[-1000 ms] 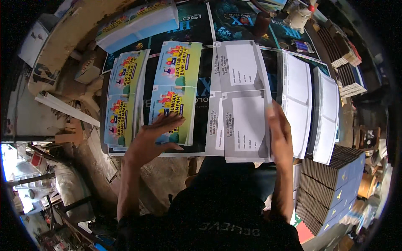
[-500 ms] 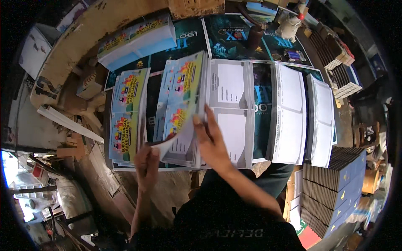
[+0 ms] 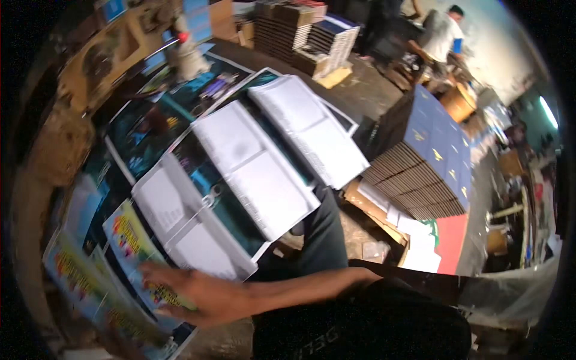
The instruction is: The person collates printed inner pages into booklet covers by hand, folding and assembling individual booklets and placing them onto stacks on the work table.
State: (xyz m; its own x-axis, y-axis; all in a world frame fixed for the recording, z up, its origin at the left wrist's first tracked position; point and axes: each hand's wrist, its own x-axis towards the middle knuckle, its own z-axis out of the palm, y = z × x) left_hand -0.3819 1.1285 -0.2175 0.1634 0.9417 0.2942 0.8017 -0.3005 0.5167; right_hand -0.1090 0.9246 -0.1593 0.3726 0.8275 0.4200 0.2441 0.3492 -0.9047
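Observation:
My right hand reaches across from the right, its fingers apart over a stack of colourful printed cover sheets. Further left, another long colourful cover sheet slants toward the lower edge. My left hand shows only as a dark blur by its lower end; its fingers cannot be made out. Right of the covers lies a stack of grey-and-white printed forms. Beyond it are two more piles of white printed sheets, one in the middle and one farther right.
Dark teal posters cover the table. A pale bag with a red top stands at the back. A tall block of blue-covered books rises on the right, beside red board. Another person sits far back.
My view has swung right and tilted, shifting the table leftward. My right hand has moved from the forms' edge onto the colourful covers. My left hand, earlier holding a curled sheet corner, is now blurred.

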